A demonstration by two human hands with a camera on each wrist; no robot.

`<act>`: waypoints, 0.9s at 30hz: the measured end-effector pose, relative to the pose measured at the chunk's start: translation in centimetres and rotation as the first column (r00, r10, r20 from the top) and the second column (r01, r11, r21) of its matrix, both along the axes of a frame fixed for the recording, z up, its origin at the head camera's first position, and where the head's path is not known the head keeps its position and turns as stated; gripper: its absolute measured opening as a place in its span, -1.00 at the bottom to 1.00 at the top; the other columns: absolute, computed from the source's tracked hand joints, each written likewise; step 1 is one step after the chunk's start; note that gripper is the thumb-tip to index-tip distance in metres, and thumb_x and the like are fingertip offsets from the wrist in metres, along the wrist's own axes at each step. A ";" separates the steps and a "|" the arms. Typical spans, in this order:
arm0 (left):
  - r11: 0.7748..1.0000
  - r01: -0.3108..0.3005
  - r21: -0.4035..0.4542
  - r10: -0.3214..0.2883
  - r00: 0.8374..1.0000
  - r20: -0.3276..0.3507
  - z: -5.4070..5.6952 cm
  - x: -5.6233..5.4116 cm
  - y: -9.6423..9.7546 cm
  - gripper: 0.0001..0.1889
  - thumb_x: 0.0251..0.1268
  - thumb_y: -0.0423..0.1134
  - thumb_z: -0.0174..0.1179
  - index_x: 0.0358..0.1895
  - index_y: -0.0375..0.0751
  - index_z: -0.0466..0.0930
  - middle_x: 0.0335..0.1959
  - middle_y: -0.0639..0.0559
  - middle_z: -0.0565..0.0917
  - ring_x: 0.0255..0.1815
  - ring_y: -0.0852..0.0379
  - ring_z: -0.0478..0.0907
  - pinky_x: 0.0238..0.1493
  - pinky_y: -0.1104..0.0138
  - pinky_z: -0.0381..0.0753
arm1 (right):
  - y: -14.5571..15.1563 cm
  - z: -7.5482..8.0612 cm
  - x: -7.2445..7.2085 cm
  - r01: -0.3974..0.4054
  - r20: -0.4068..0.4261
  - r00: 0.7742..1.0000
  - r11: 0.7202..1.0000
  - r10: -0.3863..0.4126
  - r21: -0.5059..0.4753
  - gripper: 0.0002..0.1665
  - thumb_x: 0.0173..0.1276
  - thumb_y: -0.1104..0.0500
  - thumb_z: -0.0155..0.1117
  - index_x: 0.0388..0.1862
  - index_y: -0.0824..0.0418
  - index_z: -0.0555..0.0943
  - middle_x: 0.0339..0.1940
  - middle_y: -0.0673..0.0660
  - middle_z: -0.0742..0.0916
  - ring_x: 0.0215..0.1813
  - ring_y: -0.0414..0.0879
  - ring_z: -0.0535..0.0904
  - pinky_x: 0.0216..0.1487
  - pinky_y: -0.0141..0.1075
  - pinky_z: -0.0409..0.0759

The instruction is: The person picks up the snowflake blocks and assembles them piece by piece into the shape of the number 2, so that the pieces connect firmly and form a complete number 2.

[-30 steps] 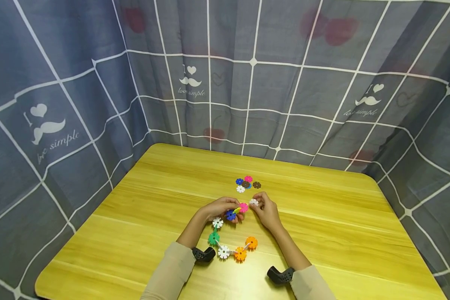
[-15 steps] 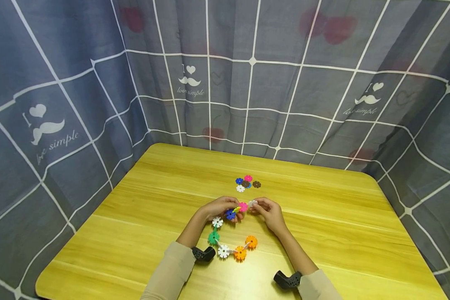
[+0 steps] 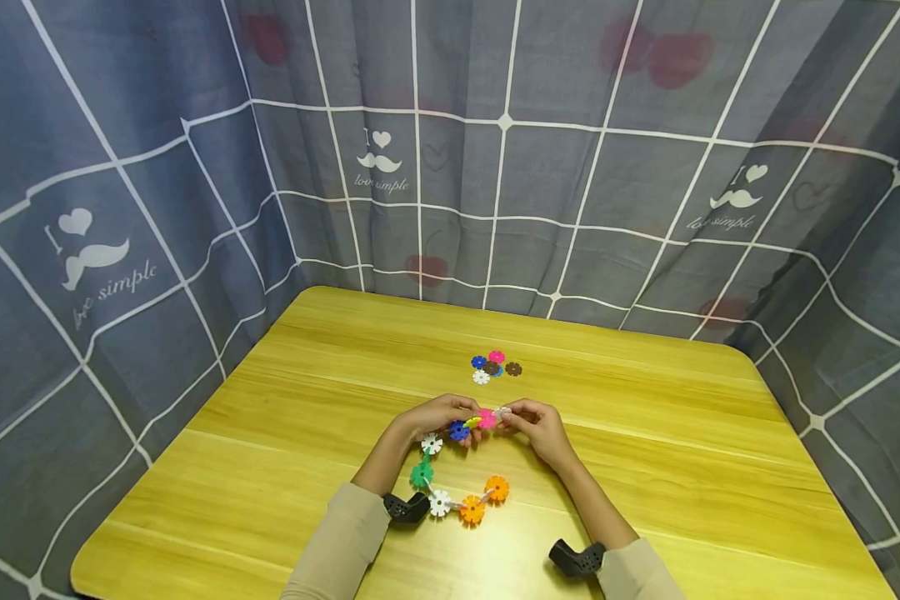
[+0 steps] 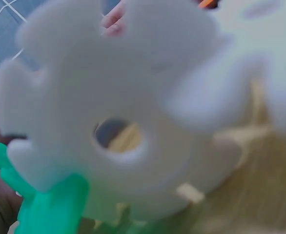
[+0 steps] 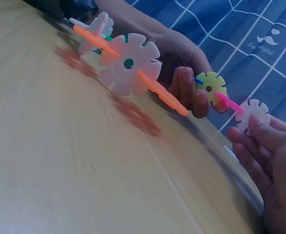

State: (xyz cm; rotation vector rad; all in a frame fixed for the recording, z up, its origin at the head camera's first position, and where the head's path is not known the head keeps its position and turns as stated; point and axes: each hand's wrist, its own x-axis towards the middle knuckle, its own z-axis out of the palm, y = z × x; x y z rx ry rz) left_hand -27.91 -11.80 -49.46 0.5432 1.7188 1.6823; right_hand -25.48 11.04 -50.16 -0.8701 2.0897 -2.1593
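Note:
My left hand [image 3: 444, 412] holds a curved chain of notched snowflake discs near its far end, by the pink disc [image 3: 487, 418]. In my right hand [image 3: 540, 427] a white disc [image 5: 253, 108] is pinched between thumb and fingers, its edge meeting the pink one in the right wrist view. Along the chain come a yellow disc [image 5: 210, 87], a blue disc [image 3: 458, 430], a white one, a green disc [image 3: 422, 475], more white, and two orange ones ending at the orange end disc [image 3: 497, 489]. A blurred white disc [image 4: 74, 112] fills much of the left wrist view.
Beyond the hands, several loose discs lie in a small cluster, among them a pink loose disc [image 3: 497, 357] and a brown disc [image 3: 513, 369]. The wooden table [image 3: 270, 433] has a grid-patterned curtain [image 3: 465, 167] behind and at both sides.
My right hand has brought the white disc leftward, from apart to meeting the pink disc. The near part of the chain has shifted slightly left; the left hand has hardly moved.

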 end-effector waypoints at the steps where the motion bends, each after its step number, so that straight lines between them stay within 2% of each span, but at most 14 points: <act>1: 1.000 0.006 0.008 -0.006 1.000 0.005 0.0 0.0 0.0 -0.75 0.46 -0.27 -0.15 -0.13 -0.37 0.48 -0.41 -0.13 0.64 -0.49 0.11 0.56 -0.37 0.32 0.57 | 0.0 0.2 0.1 -0.010 -0.010 1.000 1.000 0.010 -0.002 -0.86 0.26 0.51 0.09 -0.24 0.61 0.53 -0.37 0.52 0.62 -0.35 0.34 0.59 -0.31 0.10 0.55; 7: 0.998 0.030 0.060 -0.033 0.998 0.054 -0.2 -0.1 0.0 -0.78 0.46 -0.34 -0.19 -0.18 -0.35 0.46 -0.45 -0.11 0.62 -0.53 0.12 0.54 -0.42 0.34 0.57 | -0.1 0.1 0.2 -0.050 -0.058 0.997 0.999 0.049 -0.016 -0.88 0.24 0.56 0.07 -0.27 0.63 0.52 -0.38 0.54 0.61 -0.37 0.26 0.62 -0.33 0.10 0.55; 14: 0.998 0.023 0.063 -0.028 0.997 0.075 0.0 -0.1 0.0 -0.78 0.45 -0.38 -0.19 -0.11 -0.39 0.46 -0.48 -0.10 0.61 -0.56 0.15 0.54 -0.45 0.36 0.57 | -0.4 0.1 0.2 -0.051 -0.040 0.998 0.999 0.050 -0.019 -0.88 0.24 0.55 0.08 -0.28 0.65 0.51 -0.39 0.51 0.63 -0.37 0.14 0.66 -0.31 0.06 0.57; 18: 1.000 0.007 0.024 -0.008 0.999 0.050 0.0 -0.3 0.1 -0.76 0.45 -0.33 -0.16 -0.09 -0.39 0.48 -0.45 -0.09 0.61 -0.52 0.13 0.53 -0.35 0.32 0.57 | -0.5 0.1 0.3 -0.010 -0.044 0.999 1.000 0.010 -0.013 -0.88 0.23 0.54 0.11 -0.28 0.65 0.52 -0.39 0.48 0.64 -0.39 0.20 0.64 -0.31 0.03 0.58; 21: 0.998 -0.037 -0.043 0.037 0.999 0.015 -0.2 -0.4 0.2 -0.75 0.44 -0.23 -0.11 -0.13 -0.32 0.51 -0.39 -0.06 0.63 -0.42 0.16 0.53 -0.12 0.24 0.53 | -0.8 -0.1 0.0 0.027 -0.068 0.997 1.000 -0.027 -0.007 -0.83 0.22 0.53 0.13 -0.21 0.63 0.53 -0.38 0.45 0.65 -0.38 0.29 0.61 -0.32 0.01 0.59; 24: 0.995 -0.062 -0.084 0.063 0.998 0.014 -0.2 -0.5 0.2 -0.70 0.44 -0.13 -0.11 -0.11 -0.27 0.52 -0.34 -0.09 0.65 -0.36 0.14 0.54 0.05 0.18 0.44 | -1.0 -0.7 -0.6 0.040 -0.090 0.995 0.999 -0.041 -0.010 -0.76 0.23 0.52 0.13 -0.11 0.61 0.50 -0.35 0.43 0.66 -0.37 0.35 0.59 -0.32 0.00 0.59; 26: 0.994 -0.062 -0.089 0.065 0.997 0.030 -0.2 -0.5 0.2 -0.66 0.44 -0.09 -0.11 -0.05 -0.29 0.51 -0.33 -0.11 0.66 -0.36 0.13 0.55 0.01 0.20 0.47 | -1.0 -1.2 -1.0 0.042 -0.098 0.994 0.999 -0.042 -0.006 -0.73 0.25 0.49 0.12 -0.06 0.58 0.48 -0.34 0.42 0.66 -0.37 0.36 0.58 -0.31 0.00 0.60; 27: 0.995 -0.055 -0.083 0.059 0.997 0.048 -0.1 -0.5 0.2 -0.63 0.44 -0.09 -0.11 -0.01 -0.32 0.49 -0.35 -0.15 0.67 -0.41 0.09 0.56 -0.07 0.22 0.51 | -1.1 -1.4 -1.2 0.057 -0.100 0.993 0.998 -0.057 0.003 -0.72 0.27 0.46 0.13 -0.04 0.55 0.48 -0.32 0.41 0.67 -0.36 0.35 0.59 -0.31 -0.02 0.60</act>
